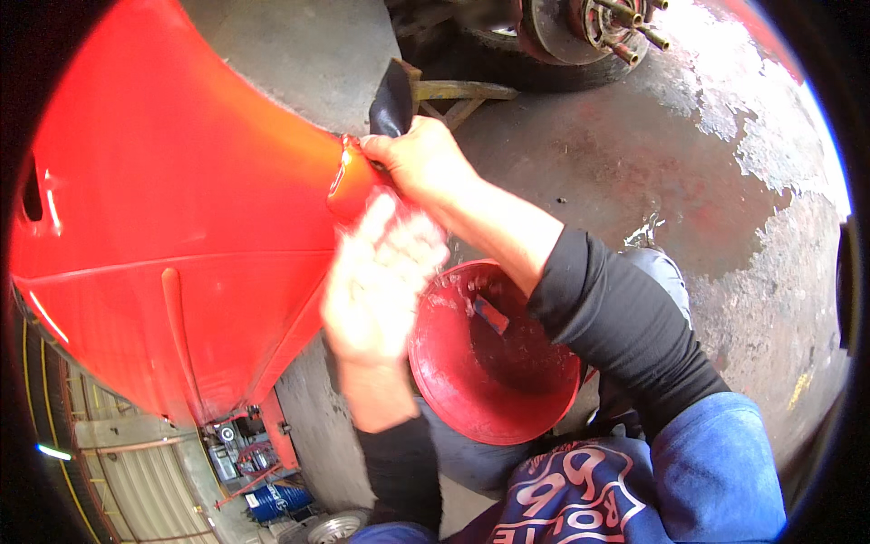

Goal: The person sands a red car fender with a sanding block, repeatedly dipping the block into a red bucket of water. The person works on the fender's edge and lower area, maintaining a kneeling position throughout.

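Observation:
A glossy red car body panel (208, 208) fills the left side. At its right-hand corner, my right hand (430, 163) is closed, with thumb and fingers pinched at the panel's edge. A dark, flexible black sheet (391, 102) sticks up from that grip; its exact kind is unclear. Below, my left hand (381, 272) is blurred by motion, its fingers stretched out and the palm showing wet, with nothing visible in it. It is just beside the panel corner, over the rim of a red basin (444, 381). A small red and grey block (491, 315) lies inside the basin.
A wheel hub with studs (603, 27) and a tire (562, 77) are at the far side, near a yellowish stand leg (462, 90). Worn concrete floor (625, 154) spreads to the right. At lower left are a blue drum (276, 501) and machinery (240, 449).

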A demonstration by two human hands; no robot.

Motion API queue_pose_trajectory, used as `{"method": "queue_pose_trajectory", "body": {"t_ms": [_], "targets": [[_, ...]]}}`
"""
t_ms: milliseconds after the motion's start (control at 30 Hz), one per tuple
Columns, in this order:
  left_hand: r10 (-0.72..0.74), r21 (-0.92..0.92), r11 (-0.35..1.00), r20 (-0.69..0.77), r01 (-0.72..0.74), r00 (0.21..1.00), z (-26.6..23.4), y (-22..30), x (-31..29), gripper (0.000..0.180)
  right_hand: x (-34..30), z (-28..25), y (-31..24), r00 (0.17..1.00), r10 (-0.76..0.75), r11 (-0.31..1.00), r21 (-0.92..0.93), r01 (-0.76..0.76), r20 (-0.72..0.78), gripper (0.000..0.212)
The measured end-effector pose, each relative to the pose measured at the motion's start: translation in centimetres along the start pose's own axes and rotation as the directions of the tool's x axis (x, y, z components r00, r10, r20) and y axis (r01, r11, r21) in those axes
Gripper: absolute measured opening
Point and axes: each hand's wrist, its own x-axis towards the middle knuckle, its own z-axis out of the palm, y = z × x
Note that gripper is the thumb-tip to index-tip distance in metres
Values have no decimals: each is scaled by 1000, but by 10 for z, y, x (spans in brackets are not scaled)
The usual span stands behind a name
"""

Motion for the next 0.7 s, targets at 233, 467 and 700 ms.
{"method": "queue_pose_trajectory", "body": {"t_ms": [233, 467, 700], "targets": [[281, 607, 766, -24, -210, 959, 27, 44, 24, 45, -2, 2, -9, 997, 32, 998, -52, -36, -72, 24], [2, 677, -688, 362, -261, 932, 53, 20, 11, 35, 22, -37, -14, 986, -19, 857, -511, -69, -164, 46], [-352, -287, -914, 217, -285, 911, 74, 40, 50, 26, 27, -53, -31, 954, 137, 960, -202, -194, -267, 28]]}}
